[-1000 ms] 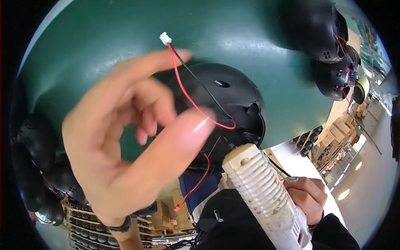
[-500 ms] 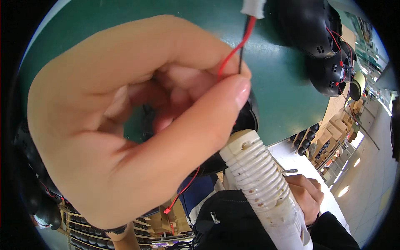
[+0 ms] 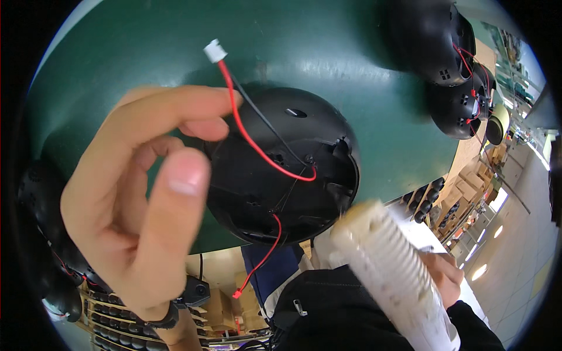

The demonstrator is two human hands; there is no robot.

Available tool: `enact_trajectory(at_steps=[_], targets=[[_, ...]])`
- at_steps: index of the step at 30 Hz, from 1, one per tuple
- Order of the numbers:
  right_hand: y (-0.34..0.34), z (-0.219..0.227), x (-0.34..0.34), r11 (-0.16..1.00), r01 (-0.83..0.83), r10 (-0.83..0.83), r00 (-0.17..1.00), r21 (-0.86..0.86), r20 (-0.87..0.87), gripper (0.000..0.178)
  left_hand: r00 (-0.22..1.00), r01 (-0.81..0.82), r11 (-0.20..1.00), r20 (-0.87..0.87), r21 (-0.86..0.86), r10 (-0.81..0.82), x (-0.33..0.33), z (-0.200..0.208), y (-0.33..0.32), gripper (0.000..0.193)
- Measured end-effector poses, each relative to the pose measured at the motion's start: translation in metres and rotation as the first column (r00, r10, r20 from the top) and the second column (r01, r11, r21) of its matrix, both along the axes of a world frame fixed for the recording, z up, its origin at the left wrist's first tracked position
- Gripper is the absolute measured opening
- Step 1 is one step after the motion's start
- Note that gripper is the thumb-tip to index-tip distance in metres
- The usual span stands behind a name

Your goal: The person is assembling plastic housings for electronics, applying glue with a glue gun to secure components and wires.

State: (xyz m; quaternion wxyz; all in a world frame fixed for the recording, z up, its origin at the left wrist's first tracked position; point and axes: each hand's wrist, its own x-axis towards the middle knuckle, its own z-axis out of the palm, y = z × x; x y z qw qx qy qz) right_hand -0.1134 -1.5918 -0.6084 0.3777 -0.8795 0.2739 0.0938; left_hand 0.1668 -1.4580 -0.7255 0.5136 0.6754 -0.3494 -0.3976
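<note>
the left hand (image 3: 126, 196) is loosely curled, thumb and forefinger well apart, pinching nothing – its forefinger tip is right by the red and black wires (image 3: 275, 166), whose white connector (image 3: 215, 51) sits above that fingertip. just right of this hand, the open black shell (image 3: 319, 131) stands over the green table (image 3: 386, 158). the right hand (image 3: 444, 279) is curled around the white ribbed tool (image 3: 398, 275) – slightly blurred, grip partly hidden – which slants up leftward from it.
</note>
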Motion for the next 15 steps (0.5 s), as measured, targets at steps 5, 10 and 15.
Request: enact_trajectory(at_steps=[5, 10, 15], targets=[[-0.005, 0.001, 0.002, 0.984, -0.116, 0.115, 0.993, 0.132, 0.016, 0.024, 0.998, -0.043, 0.999, 0.039, 0.031, 0.042, -0.010, 0.000, 0.023, 0.041], [-0.017, 0.020, -0.016, 0.987, -0.083, 0.063, 0.988, 0.139, 0.143, 0.029, 0.973, 0.193, 0.955, 0.084, 0.227, -0.216, -0.022, 0.014, 0.033, 0.093], [-0.039, 0.038, -0.106, 0.999, -0.040, 0.040, 0.999, -0.011, -0.018, 0.045, 0.943, 0.026, 0.955, 0.310, 0.296, -0.122, -0.071, 0.027, 0.008, 0.131]])
